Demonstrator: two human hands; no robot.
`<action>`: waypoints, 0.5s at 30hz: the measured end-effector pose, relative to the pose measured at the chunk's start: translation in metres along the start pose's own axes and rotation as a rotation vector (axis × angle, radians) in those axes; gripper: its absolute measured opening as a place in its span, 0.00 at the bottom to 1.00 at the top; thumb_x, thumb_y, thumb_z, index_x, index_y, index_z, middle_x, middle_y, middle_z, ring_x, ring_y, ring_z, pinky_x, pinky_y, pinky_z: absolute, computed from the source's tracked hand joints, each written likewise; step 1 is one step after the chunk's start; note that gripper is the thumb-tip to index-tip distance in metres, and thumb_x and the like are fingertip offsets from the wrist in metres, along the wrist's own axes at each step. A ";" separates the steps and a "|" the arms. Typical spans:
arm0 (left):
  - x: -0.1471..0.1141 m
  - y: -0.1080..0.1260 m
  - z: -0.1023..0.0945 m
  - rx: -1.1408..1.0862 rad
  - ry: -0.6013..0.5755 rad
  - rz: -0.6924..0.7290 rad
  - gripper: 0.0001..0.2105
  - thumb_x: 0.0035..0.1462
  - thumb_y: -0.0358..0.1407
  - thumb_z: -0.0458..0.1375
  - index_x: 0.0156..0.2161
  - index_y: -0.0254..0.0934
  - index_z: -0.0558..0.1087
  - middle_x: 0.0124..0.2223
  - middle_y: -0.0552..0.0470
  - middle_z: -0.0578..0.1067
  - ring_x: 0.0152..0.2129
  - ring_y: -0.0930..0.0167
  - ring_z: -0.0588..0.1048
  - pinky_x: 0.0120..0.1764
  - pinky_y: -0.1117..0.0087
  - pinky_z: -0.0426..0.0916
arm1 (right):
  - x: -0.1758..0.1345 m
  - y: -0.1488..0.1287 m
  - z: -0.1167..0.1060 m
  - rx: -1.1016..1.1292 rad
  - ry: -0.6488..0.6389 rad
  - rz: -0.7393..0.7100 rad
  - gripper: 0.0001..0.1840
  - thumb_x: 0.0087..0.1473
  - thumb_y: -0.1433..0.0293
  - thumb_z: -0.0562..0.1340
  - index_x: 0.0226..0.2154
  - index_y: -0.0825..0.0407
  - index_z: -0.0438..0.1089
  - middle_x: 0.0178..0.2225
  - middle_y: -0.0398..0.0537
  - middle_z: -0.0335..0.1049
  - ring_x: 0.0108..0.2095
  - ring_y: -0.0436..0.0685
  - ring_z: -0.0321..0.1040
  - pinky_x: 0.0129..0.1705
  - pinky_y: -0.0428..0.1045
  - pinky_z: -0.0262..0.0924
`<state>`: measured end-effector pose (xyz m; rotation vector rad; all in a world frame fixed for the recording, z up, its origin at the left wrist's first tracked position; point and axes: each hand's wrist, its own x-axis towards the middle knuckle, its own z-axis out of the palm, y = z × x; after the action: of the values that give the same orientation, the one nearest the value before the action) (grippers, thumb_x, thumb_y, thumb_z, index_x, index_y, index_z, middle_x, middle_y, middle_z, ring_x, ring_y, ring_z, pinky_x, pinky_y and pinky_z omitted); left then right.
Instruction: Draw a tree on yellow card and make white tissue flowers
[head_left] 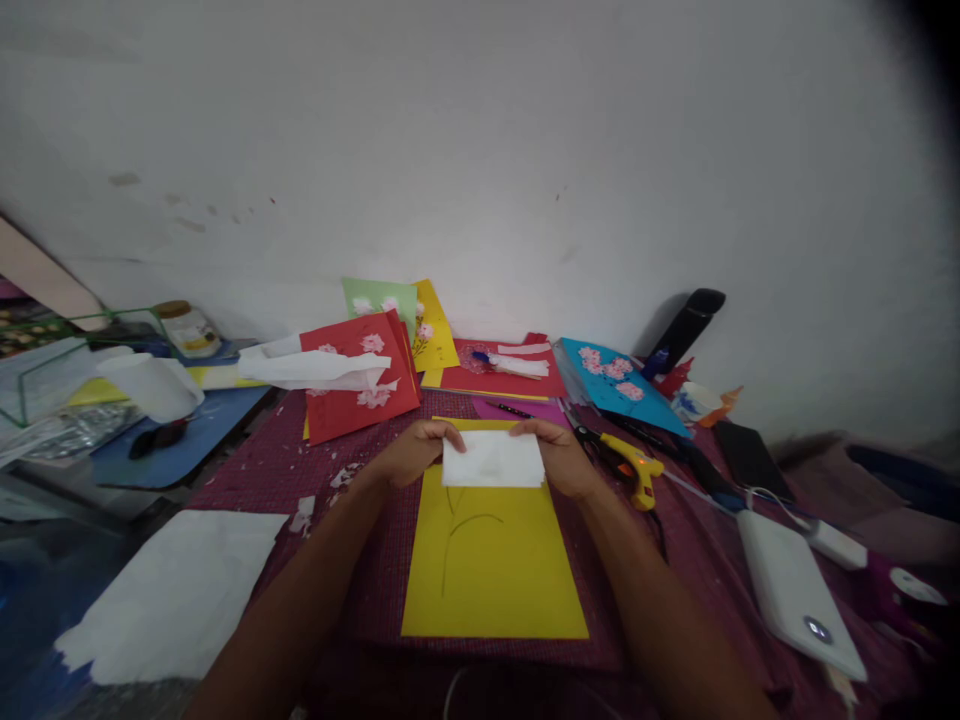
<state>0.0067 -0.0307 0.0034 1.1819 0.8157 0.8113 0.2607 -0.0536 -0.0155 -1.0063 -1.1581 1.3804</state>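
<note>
Between both hands: paper (white)

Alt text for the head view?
A person's left hand and right hand hold white paper over the upper part of a yellow sheet marked with thin curved lines. Beyond are a flowered red card, left, and a blue card, right; a yellow glue gun lies to the right.

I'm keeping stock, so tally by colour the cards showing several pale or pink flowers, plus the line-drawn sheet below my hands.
Red rectangular flowered paper card: 1
Pale green rectangular flowered paper card: 1
Yellow rectangular flowered paper card: 1
Blue rectangular flowered paper card: 1
Yellow rectangular line-drawn paper sheet: 1
Total: 5
</note>
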 end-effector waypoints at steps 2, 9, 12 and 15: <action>-0.001 0.002 0.000 0.033 0.014 0.005 0.09 0.36 0.27 0.53 0.25 0.33 0.74 0.24 0.53 0.72 0.20 0.76 0.66 0.26 0.75 0.56 | -0.001 -0.001 0.000 -0.015 -0.004 0.007 0.10 0.43 0.67 0.68 0.32 0.52 0.76 0.26 0.44 0.73 0.21 0.49 0.62 0.23 0.45 0.51; 0.000 0.000 -0.004 0.106 0.015 0.054 0.09 0.35 0.27 0.50 0.23 0.33 0.72 0.21 0.56 0.67 0.18 0.77 0.61 0.25 0.74 0.53 | -0.004 -0.003 -0.003 -0.035 -0.034 0.009 0.05 0.44 0.68 0.65 0.26 0.52 0.73 0.21 0.42 0.69 0.20 0.49 0.62 0.23 0.45 0.50; -0.002 0.001 -0.004 0.161 0.002 0.079 0.08 0.37 0.28 0.52 0.24 0.34 0.73 0.23 0.55 0.68 0.21 0.76 0.63 0.26 0.74 0.54 | -0.003 -0.003 -0.003 -0.071 -0.018 -0.010 0.05 0.45 0.67 0.65 0.26 0.52 0.73 0.22 0.42 0.70 0.20 0.49 0.61 0.23 0.45 0.50; -0.003 0.004 -0.004 0.186 -0.016 0.095 0.07 0.39 0.29 0.53 0.25 0.33 0.73 0.26 0.53 0.70 0.22 0.75 0.64 0.27 0.74 0.55 | -0.002 -0.004 -0.003 -0.078 -0.001 -0.016 0.06 0.44 0.68 0.64 0.28 0.52 0.74 0.23 0.42 0.71 0.21 0.50 0.62 0.24 0.45 0.51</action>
<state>0.0016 -0.0313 0.0069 1.3988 0.8409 0.8159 0.2646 -0.0557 -0.0124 -1.0495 -1.2263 1.3314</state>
